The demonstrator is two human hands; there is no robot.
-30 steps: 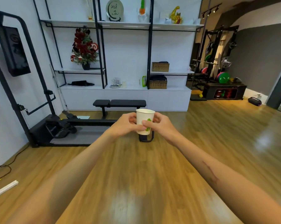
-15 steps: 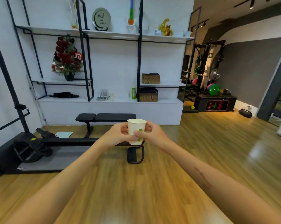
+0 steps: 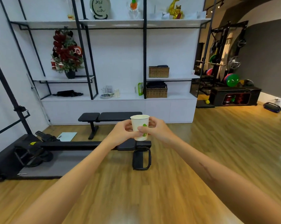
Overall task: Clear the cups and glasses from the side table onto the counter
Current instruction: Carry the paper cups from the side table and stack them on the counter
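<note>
A white paper cup [image 3: 140, 125] with a green mark is held upright in front of me at arm's length. My left hand [image 3: 121, 132] grips its left side and my right hand [image 3: 156, 130] grips its right side, fingers wrapped over the lower half. Straight ahead, across the wooden floor, runs a long white counter [image 3: 126, 98] under a black-framed shelf unit. On that counter stand a small rack of glasses on a plate [image 3: 106, 92] and a green packet [image 3: 140, 89]. No side table is in view.
A black weight bench [image 3: 109, 116] stands before the counter. A low black rowing machine [image 3: 81, 145] on a grey mat lies across the floor between me and it. Wicker baskets [image 3: 156, 92] sit on the counter's right part. Gym racks and weights [image 3: 224, 68] fill the right side.
The view has advanced toward the shelf wall and swung left-to-right, so counter and bench look larger. Both hands keep the cup in the same hold in front of me.
</note>
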